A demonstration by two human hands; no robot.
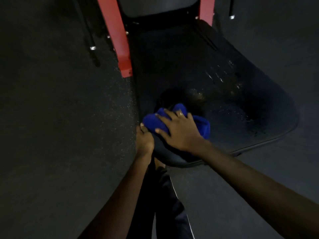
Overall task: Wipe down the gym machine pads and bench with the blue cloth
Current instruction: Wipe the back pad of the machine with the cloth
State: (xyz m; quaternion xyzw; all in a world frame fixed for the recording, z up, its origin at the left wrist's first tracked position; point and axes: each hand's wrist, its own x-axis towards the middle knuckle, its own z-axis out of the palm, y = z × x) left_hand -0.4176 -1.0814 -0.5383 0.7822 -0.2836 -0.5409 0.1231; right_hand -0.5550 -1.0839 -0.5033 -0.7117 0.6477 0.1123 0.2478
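Forearms (259, 178): both reach forward from the bottom edge, above a dark trouser leg (170, 204) with a pale side stripe.
Right hand (179, 130): fingers spread and fairly straight, palm pressing down on the blue cloth (202, 126); it pinches nothing.
Left hand (144, 142): curled round the near left rim of the seat pad (224, 104), thumb tip up just beside the cloth; it looks to be steadying the pad.
Cloth position: bunched into a lump on the pad's near left corner, mostly under the right palm.
Pad surface: black, with shiny streaks (217, 76) and pale specks toward the middle and the far right; whether that is moisture or grime I cannot tell.
Step in hand: probably wiping the seat's near corner.
Doing it well: flatten the bunched cloth so more of it meets the pad, keep the palm weight even, and work in overlapping passes out toward the streaked area and the rolled edge.
Risk: a lumped cloth will likely skip patches.
Further out: a red frame (119, 40) beside the seat, a back pad (158, 6) above it not yet reached, and speckled dark floor (60, 118) around.
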